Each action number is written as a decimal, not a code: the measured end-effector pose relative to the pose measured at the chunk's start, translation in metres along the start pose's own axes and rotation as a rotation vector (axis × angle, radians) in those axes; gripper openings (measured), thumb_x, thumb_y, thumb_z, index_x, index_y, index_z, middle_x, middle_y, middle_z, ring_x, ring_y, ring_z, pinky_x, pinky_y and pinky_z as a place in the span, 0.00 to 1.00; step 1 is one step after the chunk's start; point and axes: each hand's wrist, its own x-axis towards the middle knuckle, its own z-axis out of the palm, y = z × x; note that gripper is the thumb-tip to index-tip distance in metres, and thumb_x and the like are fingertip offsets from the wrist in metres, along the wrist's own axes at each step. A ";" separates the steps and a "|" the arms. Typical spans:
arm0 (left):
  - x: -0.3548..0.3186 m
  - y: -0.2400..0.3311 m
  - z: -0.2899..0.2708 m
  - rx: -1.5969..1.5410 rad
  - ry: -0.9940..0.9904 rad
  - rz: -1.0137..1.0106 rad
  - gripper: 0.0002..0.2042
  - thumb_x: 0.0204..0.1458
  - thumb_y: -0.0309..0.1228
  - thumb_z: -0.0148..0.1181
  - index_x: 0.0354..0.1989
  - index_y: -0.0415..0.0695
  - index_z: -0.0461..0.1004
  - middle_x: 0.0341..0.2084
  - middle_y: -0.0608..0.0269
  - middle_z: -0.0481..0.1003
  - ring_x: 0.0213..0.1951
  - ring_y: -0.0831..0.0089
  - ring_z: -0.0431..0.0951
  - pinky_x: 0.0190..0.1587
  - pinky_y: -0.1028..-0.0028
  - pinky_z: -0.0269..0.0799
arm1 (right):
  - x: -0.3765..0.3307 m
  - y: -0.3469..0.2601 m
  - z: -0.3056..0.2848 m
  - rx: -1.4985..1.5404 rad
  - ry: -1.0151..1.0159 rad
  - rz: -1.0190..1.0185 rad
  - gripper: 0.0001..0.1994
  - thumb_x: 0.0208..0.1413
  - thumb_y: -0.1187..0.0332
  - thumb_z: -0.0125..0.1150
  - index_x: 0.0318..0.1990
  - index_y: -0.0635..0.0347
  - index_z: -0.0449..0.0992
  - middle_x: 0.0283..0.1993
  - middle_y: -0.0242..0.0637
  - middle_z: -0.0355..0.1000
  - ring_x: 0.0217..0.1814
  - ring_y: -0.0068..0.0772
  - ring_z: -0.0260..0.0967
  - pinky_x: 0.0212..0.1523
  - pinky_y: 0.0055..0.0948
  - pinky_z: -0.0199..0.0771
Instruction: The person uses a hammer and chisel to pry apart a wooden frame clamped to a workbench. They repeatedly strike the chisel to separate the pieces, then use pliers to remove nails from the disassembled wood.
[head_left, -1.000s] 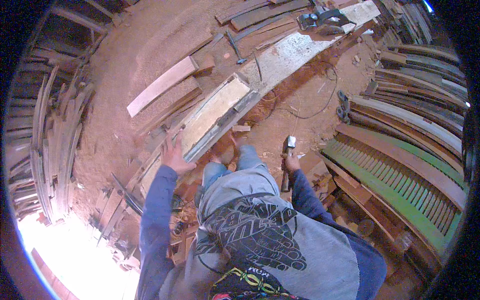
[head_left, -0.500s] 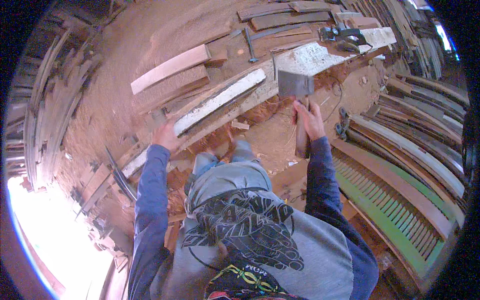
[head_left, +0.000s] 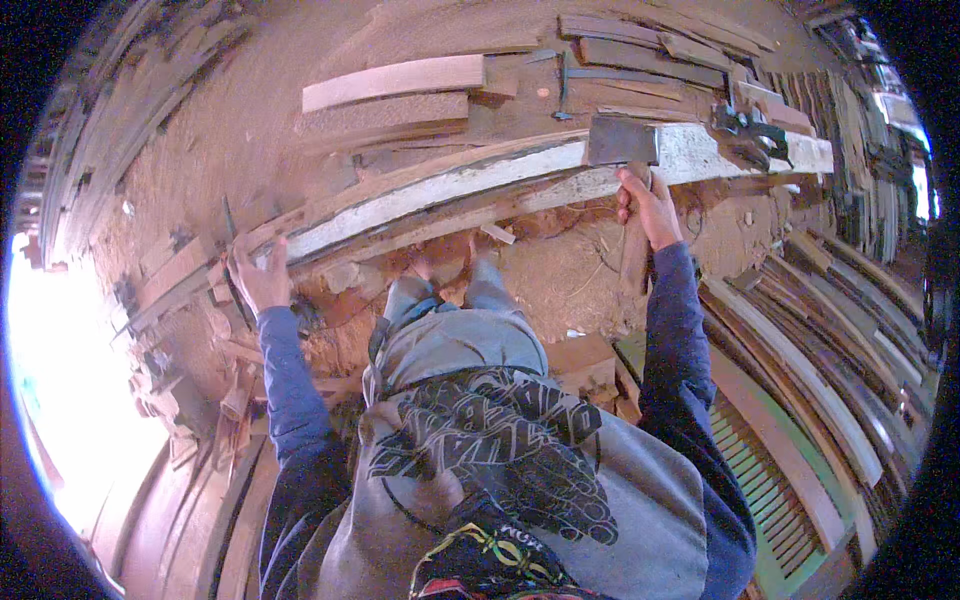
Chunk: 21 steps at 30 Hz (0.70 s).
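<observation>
Right hand: the right hand [head_left: 645, 205] was closed around the wooden handle [head_left: 634, 255] of a hatchet, fingers wrapped tight just under the head; the handle ran down past the wrist, brown and worn.
Hatchet head: the hatchet head [head_left: 622, 141] stood directly above the fist, a flat, dull grey steel wedge, roughly rectangular, its face lying against the top of the long beam.
Long beam: the long beam [head_left: 480, 190] ran from beyond the right fist across to the left hand, slightly bowed in this view; one face carried chalky white paint, flaking, the edge below it raw and splintered reddish wood.
Left hand: the left hand [head_left: 262, 278] clasped the near end of the beam, fingers curled over its upper edge, palm pressed to the rough side; it gripped the timber itself.
Sleeves: both forearms wore dark blue knit sleeves [head_left: 680, 340].
Beyond the right fist: a dark metal power tool [head_left: 748, 132] sat on the beam's far end, shape unclear.
Above the beam: short sawn planks [head_left: 395, 82] lay flat, pale pinkish brown, edges squared.
Ground: red-brown sawdust and chips [head_left: 560, 270] lay under the beam, granular and loose.
Right of the arm: curved wooden slats [head_left: 810, 350] lay stacked, beside a green louvred panel [head_left: 770, 490].
</observation>
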 end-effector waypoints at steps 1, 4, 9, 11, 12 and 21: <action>-0.004 -0.021 0.000 0.000 0.011 -0.067 0.39 0.44 0.44 0.72 0.62 0.37 0.62 0.59 0.43 0.65 0.60 0.52 0.65 0.62 0.60 0.60 | -0.001 0.003 0.011 0.002 -0.022 0.027 0.10 0.61 0.59 0.60 0.36 0.54 0.70 0.22 0.27 0.65 0.19 0.21 0.64 0.20 0.25 0.66; -0.013 -0.059 0.018 -0.394 -0.101 -0.246 0.43 0.45 0.44 0.72 0.65 0.34 0.56 0.61 0.41 0.61 0.62 0.52 0.63 0.63 0.60 0.60 | -0.006 0.009 0.053 -0.101 -0.091 0.001 0.10 0.63 0.61 0.57 0.32 0.54 0.69 0.21 0.26 0.65 0.18 0.21 0.62 0.19 0.26 0.65; -0.029 -0.063 0.038 -0.354 -0.102 -0.385 0.37 0.50 0.41 0.69 0.61 0.28 0.62 0.57 0.46 0.68 0.61 0.64 0.66 0.62 0.68 0.60 | -0.017 0.011 0.129 -0.200 -0.284 -0.040 0.14 0.63 0.61 0.54 0.27 0.56 0.68 0.16 0.27 0.63 0.15 0.21 0.62 0.16 0.27 0.64; -0.032 -0.058 0.033 -0.521 -0.081 -0.270 0.35 0.50 0.43 0.68 0.59 0.27 0.65 0.54 0.45 0.72 0.56 0.63 0.72 0.60 0.69 0.63 | -0.019 0.011 0.159 -0.242 -0.288 -0.011 0.13 0.62 0.60 0.56 0.29 0.57 0.68 0.17 0.28 0.64 0.15 0.22 0.62 0.17 0.27 0.64; -0.033 -0.056 0.029 -0.438 -0.076 -0.346 0.33 0.52 0.45 0.65 0.57 0.29 0.68 0.49 0.47 0.76 0.52 0.62 0.76 0.57 0.68 0.67 | -0.021 0.011 0.176 -0.242 -0.309 0.013 0.12 0.61 0.61 0.57 0.31 0.58 0.68 0.19 0.28 0.64 0.16 0.22 0.62 0.17 0.26 0.64; -0.024 -0.089 0.032 -0.683 -0.127 -0.526 0.25 0.58 0.48 0.56 0.48 0.35 0.78 0.39 0.50 0.80 0.41 0.71 0.77 0.48 0.72 0.70 | -0.044 0.018 0.316 -0.348 -0.442 -0.013 0.12 0.61 0.61 0.58 0.34 0.61 0.70 0.20 0.30 0.67 0.16 0.25 0.66 0.18 0.30 0.68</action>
